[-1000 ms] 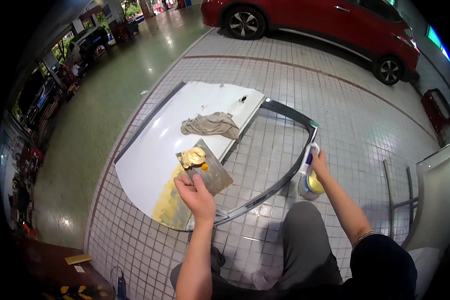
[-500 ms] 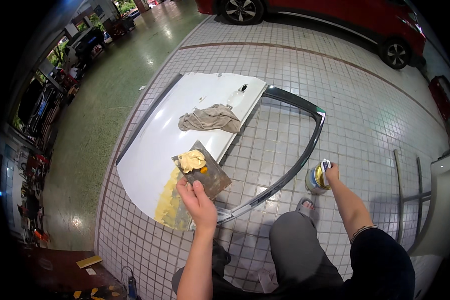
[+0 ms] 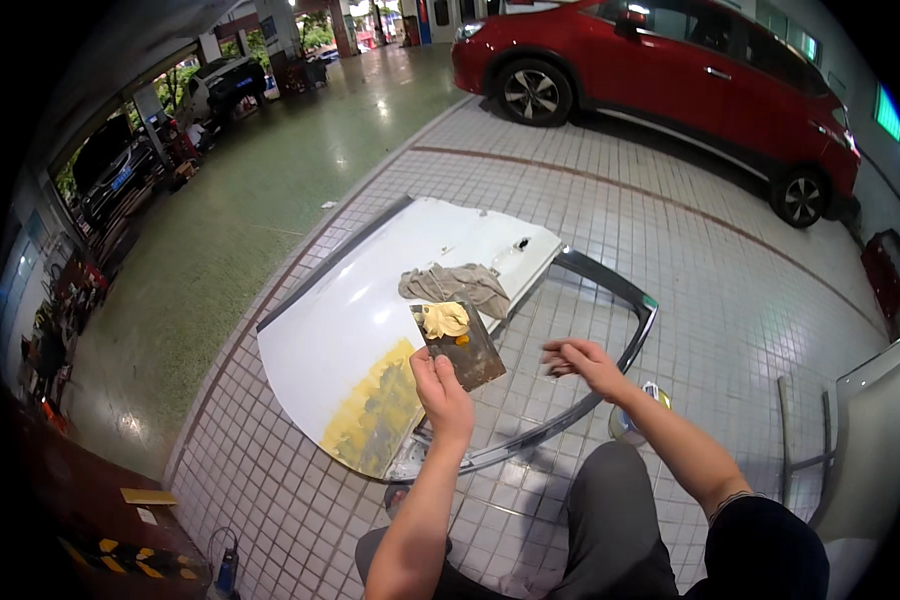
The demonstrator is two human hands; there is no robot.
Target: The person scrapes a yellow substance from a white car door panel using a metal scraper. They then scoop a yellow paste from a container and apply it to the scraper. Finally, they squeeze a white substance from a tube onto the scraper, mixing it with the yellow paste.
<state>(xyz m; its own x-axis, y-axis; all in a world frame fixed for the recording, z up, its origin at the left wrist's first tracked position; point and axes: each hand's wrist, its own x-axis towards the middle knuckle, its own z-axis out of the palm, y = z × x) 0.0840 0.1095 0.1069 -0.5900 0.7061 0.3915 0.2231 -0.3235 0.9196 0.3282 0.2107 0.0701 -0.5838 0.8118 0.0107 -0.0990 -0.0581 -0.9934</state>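
My left hand [image 3: 440,392] grips a dark metal mixing board [image 3: 467,350] that carries a lump of pale yellow filler [image 3: 444,319] and an orange dab. It hovers over a white car door [image 3: 370,300] lying flat on the tiled floor. The door has a yellow filler patch [image 3: 370,420] near its lower end and a grey rag [image 3: 455,284] on top. My right hand [image 3: 580,362] is raised just right of the board with fingers curled and blurred; whether it holds anything is unclear. A small can [image 3: 627,424] stands on the floor, partly behind my right forearm.
A red car [image 3: 670,70] is parked at the back right. A white body panel [image 3: 870,440] and a metal frame [image 3: 800,450] stand at the right. A small bottle [image 3: 225,572] and a yellow scrap [image 3: 148,495] lie at the lower left. More cars stand far left.
My right hand left the can on the floor and rose toward the board. My left hand kept holding the board over the door.
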